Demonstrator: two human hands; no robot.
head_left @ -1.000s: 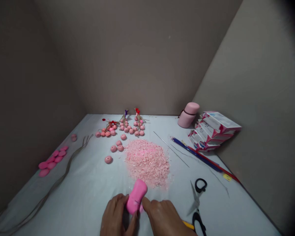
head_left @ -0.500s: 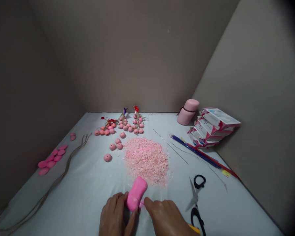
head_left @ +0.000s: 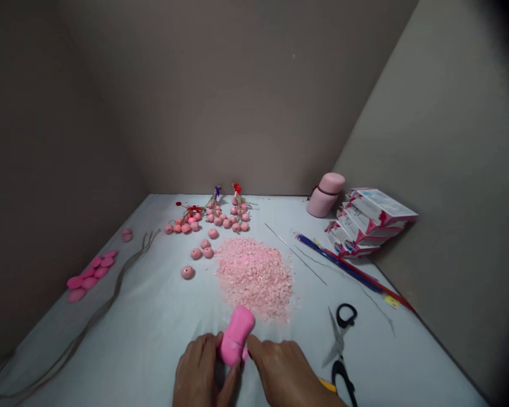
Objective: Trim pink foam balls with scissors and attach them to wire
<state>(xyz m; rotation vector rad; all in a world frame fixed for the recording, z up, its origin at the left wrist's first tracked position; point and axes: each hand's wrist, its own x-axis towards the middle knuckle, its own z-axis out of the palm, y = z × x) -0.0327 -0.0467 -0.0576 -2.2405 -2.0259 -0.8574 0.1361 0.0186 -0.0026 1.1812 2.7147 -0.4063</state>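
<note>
A bright pink bar of soap [head_left: 239, 327] lies on the white tabletop, low in the middle of the head view. My left hand [head_left: 198, 370] is closed round its near end, fingers along the left side and thumb at the lower edge. A thin line crosses the bar. My right hand [head_left: 286, 370] is closed just right of the soap, thumb close to its edge. From beneath that hand the yellow handle [head_left: 327, 385] of a cutter shows; its blade is hidden. Beyond the bar spreads a heap of pink soap shavings [head_left: 257, 277].
Scissors [head_left: 339, 333] lie open at right. Behind them are a metal rod [head_left: 294, 252], blue and red pipe cleaners [head_left: 343, 265], stacked boxes [head_left: 371, 220] and a pink flask [head_left: 326, 195]. Pink balls [head_left: 187, 272], flat pink pieces [head_left: 89, 277] and twine [head_left: 114, 288] lie left.
A line now shows across the soap's near half, where a small pink piece stuck out at the right before. Both hands keep nearly the same place; the view has shifted slightly.
</note>
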